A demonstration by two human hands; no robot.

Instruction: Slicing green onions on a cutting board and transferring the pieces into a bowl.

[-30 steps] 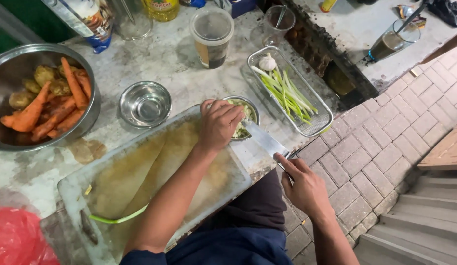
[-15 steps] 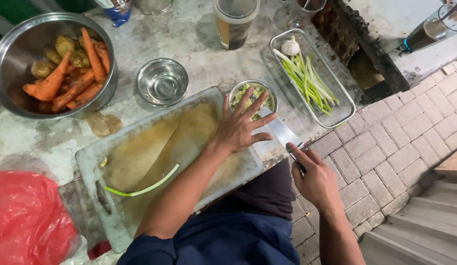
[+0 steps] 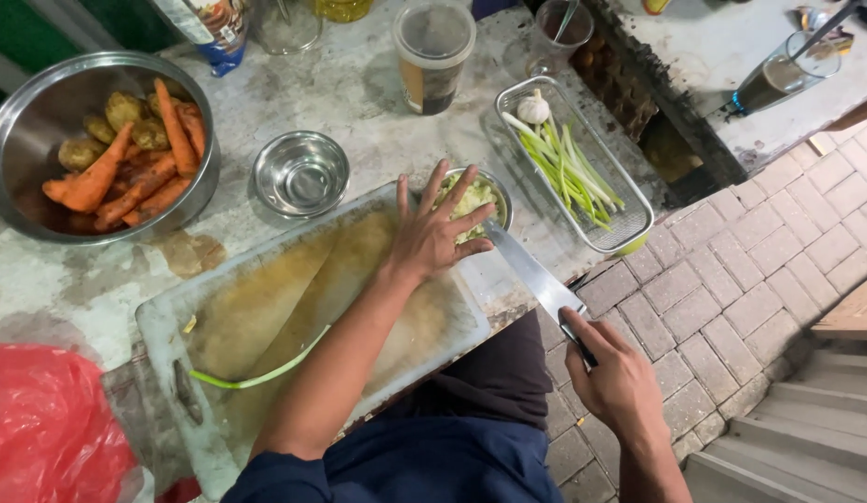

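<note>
My left hand (image 3: 435,230) lies flat with fingers spread at the far right end of a stained white cutting board (image 3: 266,307), its fingertips at the rim of a small steel bowl (image 3: 473,197) holding chopped pale green pieces. My right hand (image 3: 616,380) grips the dark handle of a knife (image 3: 536,277) at the counter's edge; its blade points toward the small bowl. A thin green stalk (image 3: 261,373) lies on the board.
A big steel bowl (image 3: 103,149) holds carrots and potatoes. An empty small steel bowl (image 3: 301,173), a lidded plastic cup (image 3: 433,56) and a wire tray (image 3: 573,168) of green stalks and garlic stand on the counter. A red bag (image 3: 47,428) lies at lower left.
My left hand stays at the small bowl with fingers now spread flat. The right hand has drawn the knife back slightly, blade still toward the bowl.
</note>
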